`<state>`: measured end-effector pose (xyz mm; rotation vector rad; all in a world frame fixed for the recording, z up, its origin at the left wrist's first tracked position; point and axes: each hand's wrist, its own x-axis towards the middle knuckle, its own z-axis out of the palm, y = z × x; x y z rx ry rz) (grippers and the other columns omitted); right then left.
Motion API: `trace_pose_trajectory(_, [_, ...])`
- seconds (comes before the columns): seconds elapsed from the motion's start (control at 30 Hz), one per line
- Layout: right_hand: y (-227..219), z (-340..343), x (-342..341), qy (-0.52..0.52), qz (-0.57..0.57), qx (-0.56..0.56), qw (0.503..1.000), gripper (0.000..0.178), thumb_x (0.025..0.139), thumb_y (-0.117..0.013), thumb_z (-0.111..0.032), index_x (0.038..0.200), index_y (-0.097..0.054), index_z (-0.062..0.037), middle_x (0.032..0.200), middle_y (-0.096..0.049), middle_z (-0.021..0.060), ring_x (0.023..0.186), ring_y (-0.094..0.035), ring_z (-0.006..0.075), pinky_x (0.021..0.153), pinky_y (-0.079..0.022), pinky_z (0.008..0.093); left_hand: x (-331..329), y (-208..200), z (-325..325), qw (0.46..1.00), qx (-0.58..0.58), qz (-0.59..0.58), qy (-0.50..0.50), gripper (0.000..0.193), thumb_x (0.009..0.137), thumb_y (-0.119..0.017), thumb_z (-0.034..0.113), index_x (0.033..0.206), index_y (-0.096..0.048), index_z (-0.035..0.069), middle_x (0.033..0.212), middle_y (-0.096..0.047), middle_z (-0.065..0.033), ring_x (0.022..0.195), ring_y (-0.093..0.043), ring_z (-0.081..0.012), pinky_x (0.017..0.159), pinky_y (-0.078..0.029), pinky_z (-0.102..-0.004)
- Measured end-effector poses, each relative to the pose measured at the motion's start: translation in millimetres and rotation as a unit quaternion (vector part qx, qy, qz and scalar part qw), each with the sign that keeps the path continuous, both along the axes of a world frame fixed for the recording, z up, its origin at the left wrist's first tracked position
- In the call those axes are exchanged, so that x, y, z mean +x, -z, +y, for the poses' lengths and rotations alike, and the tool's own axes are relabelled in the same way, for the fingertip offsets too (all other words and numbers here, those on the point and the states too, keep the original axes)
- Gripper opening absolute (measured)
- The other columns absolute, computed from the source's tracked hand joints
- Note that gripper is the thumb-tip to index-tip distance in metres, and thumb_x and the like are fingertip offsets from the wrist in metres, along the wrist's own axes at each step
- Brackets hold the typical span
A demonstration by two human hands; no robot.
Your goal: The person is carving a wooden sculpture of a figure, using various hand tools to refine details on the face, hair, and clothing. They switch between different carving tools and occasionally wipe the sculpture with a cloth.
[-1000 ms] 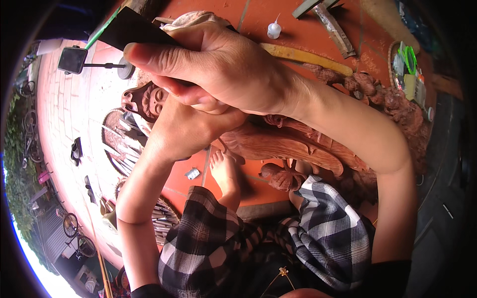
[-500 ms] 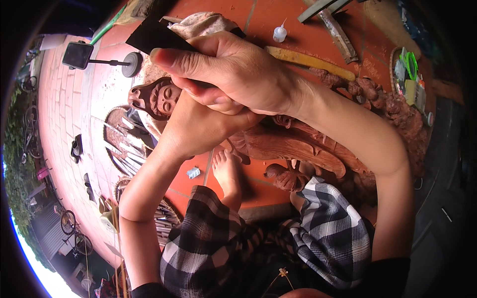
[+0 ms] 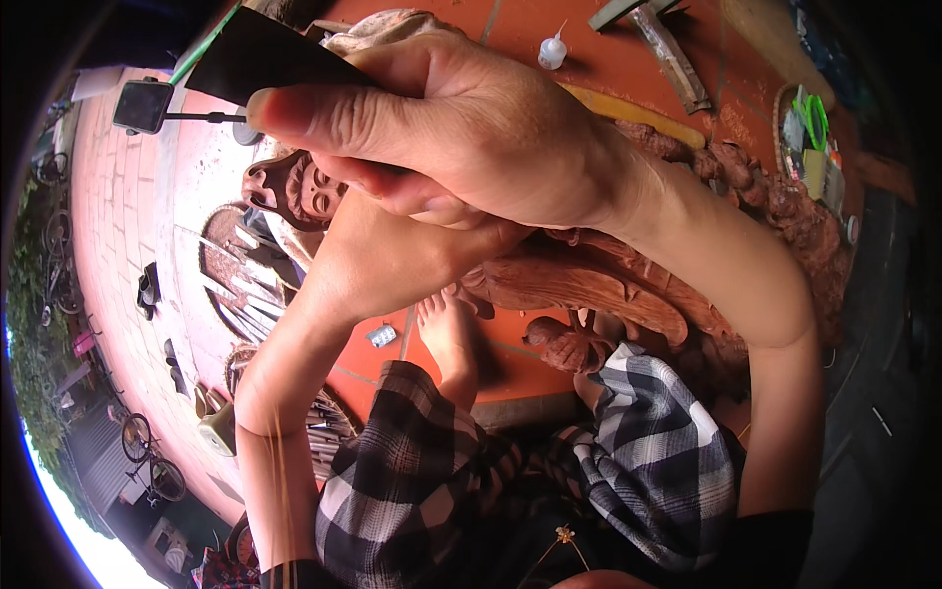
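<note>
My right hand (image 3: pixel 491 128) is closed with its thumb pressed along a flat black strip (image 3: pixel 265 59), whose material I cannot make out. The strip sticks out past the thumb toward the upper left. Below and partly behind it, my left hand (image 3: pixel 392 245) touches the right one, its fingers hidden. A reddish-brown carved wooden statue (image 3: pixel 579 285) lies beneath both hands. Its carved face (image 3: pixel 319 191) shows beside the left wrist, and my hands cover its middle. Rough knobbly carving forms its right end.
Tool-filled baskets (image 3: pixel 231 245) stand on the left. A small white bottle (image 3: pixel 552 51) and a wooden bar (image 3: pixel 677 59) are on the red tiles at the back. A basket with green-handled scissors (image 3: pixel 810 123) is at right. A phone on a stand (image 3: pixel 142 106) is at far left.
My right hand and the black strip have moved up and to the left, and look larger. My left hand has shifted only slightly.
</note>
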<state>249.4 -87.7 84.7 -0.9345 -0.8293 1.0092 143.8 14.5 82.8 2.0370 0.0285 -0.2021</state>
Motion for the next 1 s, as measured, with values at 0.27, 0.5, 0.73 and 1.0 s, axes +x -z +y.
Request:
trace_pose_trajectory(0.27, [-1, -2, -2, 0.009, 0.058, 0.024, 0.998, 0.044, 0.096, -0.064, -0.040, 0.068, -0.057, -0.0068, 0.060, -0.049, -0.0031, 0.055, -0.044, 0.0060, 0.053, -0.037, 0.0263, 5, -6, 1, 0.996, -0.014, 0.087, -0.009, 0.016, 0.075, -0.073, 0.006, 0.087, -0.064, -0.001, 0.078, -0.066, -0.0052, 0.077, -0.065, -0.0142, 0.066, -0.052, -0.0305])
trace_pose_trajectory(0.5, [-11, 1, -1, 0.021, 0.078, 0.025, 0.996, 0.042, 0.098, -0.061, -0.038, 0.072, -0.057, -0.0051, 0.059, -0.049, -0.0018, 0.049, -0.040, 0.0045, 0.047, -0.032, 0.0245, 5, -16, 10, 0.998, 0.033, 0.056, 0.022, 0.036, 0.082, -0.072, 0.016, 0.114, -0.061, 0.002, 0.108, -0.064, -0.0120, 0.103, -0.062, -0.0207, 0.089, -0.049, -0.0352])
trace_pose_trajectory(0.73, [-24, -27, 87, -0.071, 0.121, 0.195, 0.971, 0.040, 0.106, -0.039, -0.035, 0.090, -0.055, -0.0015, 0.064, -0.048, 0.0015, 0.045, -0.042, 0.0062, 0.039, -0.032, 0.0206, -50, -19, 96, 0.958, -0.185, -0.148, -0.162, 0.062, 0.093, -0.060, 0.039, 0.138, -0.044, -0.001, 0.142, -0.048, -0.0269, 0.133, -0.049, -0.0351, 0.114, -0.032, -0.0412])
trace_pose_trajectory(1.0, [-29, -38, 119, -0.085, 0.085, 0.175, 0.977, 0.036, 0.108, -0.031, -0.032, 0.097, -0.047, -0.0013, 0.066, -0.044, 0.0020, 0.047, -0.041, 0.0081, 0.038, -0.032, 0.0211, -162, 40, 157, 0.889, -0.221, 0.046, -0.398, 0.031, 0.098, -0.060, 0.018, 0.124, -0.058, 0.002, 0.127, -0.063, -0.0215, 0.118, -0.062, -0.0251, 0.103, -0.045, -0.0352])
